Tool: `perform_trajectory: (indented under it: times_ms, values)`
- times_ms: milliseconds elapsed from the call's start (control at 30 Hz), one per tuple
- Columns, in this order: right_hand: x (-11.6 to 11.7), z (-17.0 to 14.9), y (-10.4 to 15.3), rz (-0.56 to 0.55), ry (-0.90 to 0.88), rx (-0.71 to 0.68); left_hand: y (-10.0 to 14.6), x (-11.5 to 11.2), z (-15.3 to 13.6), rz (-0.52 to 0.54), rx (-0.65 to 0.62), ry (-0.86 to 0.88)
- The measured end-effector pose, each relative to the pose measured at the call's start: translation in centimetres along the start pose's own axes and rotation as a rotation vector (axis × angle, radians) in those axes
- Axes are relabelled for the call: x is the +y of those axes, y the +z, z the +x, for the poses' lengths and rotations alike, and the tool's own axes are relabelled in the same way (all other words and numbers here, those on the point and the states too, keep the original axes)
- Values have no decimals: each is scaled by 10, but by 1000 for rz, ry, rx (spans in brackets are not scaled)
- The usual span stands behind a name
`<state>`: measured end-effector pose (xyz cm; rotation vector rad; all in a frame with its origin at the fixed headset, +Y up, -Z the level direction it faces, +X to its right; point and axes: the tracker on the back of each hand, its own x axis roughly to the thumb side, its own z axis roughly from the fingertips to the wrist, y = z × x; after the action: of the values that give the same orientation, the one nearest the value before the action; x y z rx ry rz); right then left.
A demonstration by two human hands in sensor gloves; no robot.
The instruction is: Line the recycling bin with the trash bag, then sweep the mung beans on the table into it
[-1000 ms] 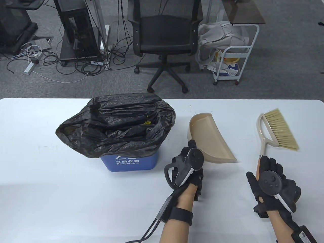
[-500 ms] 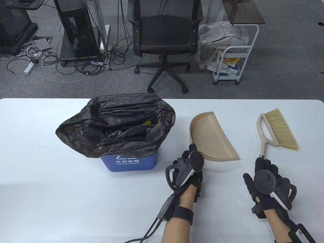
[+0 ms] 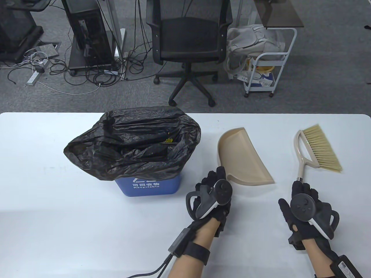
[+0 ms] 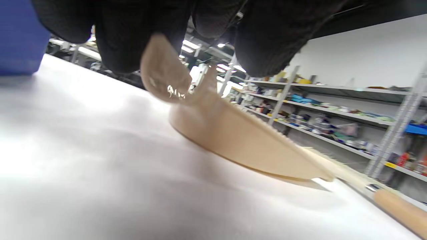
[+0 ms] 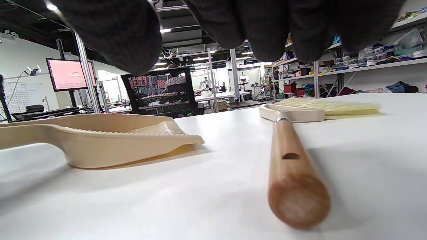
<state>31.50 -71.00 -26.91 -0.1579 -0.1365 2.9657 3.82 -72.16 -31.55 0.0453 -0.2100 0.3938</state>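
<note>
Over the last second the right hand [image 3: 307, 214] has let go of the brush [image 3: 314, 150] handle and drawn back, its fingers now lifted just above the handle's end. The dustpan [image 3: 243, 157] has turned slightly on the bench. The left hand [image 3: 213, 197] has shifted toward the bin, off the dustpan's handle, fingertips near it
</note>
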Motion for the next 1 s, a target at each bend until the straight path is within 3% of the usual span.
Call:
perform_trajectory:
  times_ms: [300, 533, 700, 1000]
  values:
    - [-4, 1, 3, -13, -17, -24, 42, 42, -17, 15, -169, -69]
    - [-11, 11, 11, -32, -43, -84, 79, 61, -40, 23, -251, -86]
    - [-11, 17, 16, -48, -37, -121, 93, 65, -59, 84, -278, -149]
    - [-5, 19, 16, -26, -27, -133, 97, 66, -80, 38, -277, -66]
